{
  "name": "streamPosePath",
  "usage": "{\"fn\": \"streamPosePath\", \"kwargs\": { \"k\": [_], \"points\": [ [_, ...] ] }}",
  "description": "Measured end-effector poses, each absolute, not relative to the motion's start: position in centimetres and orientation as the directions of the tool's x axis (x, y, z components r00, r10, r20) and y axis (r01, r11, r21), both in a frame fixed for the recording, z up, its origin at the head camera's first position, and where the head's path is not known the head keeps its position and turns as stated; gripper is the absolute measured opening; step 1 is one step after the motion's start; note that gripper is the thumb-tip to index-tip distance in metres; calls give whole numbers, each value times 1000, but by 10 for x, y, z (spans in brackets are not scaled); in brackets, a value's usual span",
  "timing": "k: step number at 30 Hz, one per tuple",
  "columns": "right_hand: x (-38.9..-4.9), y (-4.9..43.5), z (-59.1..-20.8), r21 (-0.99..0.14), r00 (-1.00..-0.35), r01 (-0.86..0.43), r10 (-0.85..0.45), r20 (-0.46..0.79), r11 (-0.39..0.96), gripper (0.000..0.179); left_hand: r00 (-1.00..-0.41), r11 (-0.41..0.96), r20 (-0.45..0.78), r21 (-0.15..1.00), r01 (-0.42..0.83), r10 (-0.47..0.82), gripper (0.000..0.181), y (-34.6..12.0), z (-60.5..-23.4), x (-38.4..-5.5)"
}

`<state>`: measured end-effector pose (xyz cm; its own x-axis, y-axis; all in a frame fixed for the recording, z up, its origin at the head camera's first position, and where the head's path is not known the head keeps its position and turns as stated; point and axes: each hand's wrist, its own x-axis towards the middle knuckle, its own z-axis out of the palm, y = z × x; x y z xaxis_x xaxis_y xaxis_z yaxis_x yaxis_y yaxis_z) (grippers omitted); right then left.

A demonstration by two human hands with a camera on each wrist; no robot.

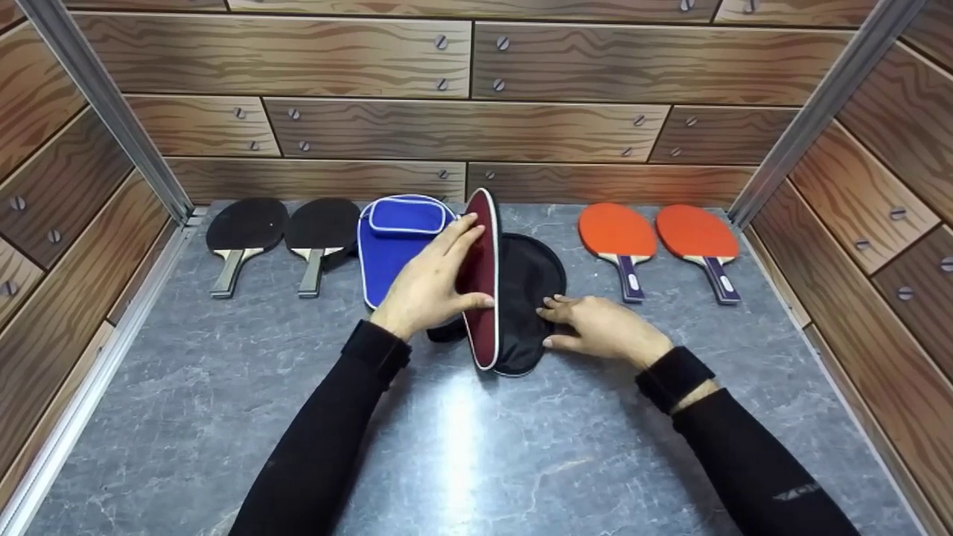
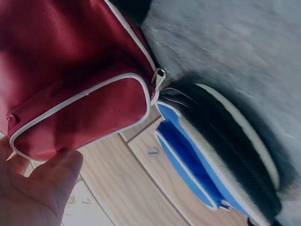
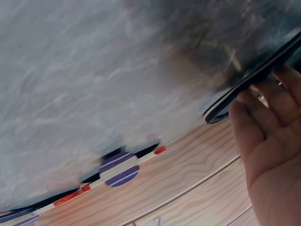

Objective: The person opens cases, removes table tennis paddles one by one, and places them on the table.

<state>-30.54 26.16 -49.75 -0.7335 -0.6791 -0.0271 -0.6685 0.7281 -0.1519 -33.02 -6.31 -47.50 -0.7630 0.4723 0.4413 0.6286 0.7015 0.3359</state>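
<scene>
A red racket case with white piping lies unzipped. Its red cover stands on edge, and its black half lies flat to the right. My left hand rests along the red outer face, fingers extended and thumb at the white-piped edge. The left wrist view shows the case's pocket by that hand's thumb. My right hand touches the right edge of the black half with its fingertips, as the right wrist view also shows at the dark rim. A blue racket case lies just behind my left hand.
Two black table tennis rackets lie at the back left, handles toward me. Two orange-red rackets lie at the back right. Wood-patterned walls enclose the grey tabletop at the back and sides.
</scene>
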Motion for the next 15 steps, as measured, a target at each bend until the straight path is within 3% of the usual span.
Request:
{"fn": "streamPosePath", "kwargs": {
  "k": [8, 15],
  "points": [
    [-308, 280, -496, -175, -682, -714, -730, -41, 677, 58, -734, 674, 427, 314, 669, 529, 94, -41, -470, -338],
    [-309, 294, -492, -157, -669, -735, -744, 10, 659, 52, -679, 654, 410, 223, 722, 609, 94, -21, -468, -345]
  ]
}}
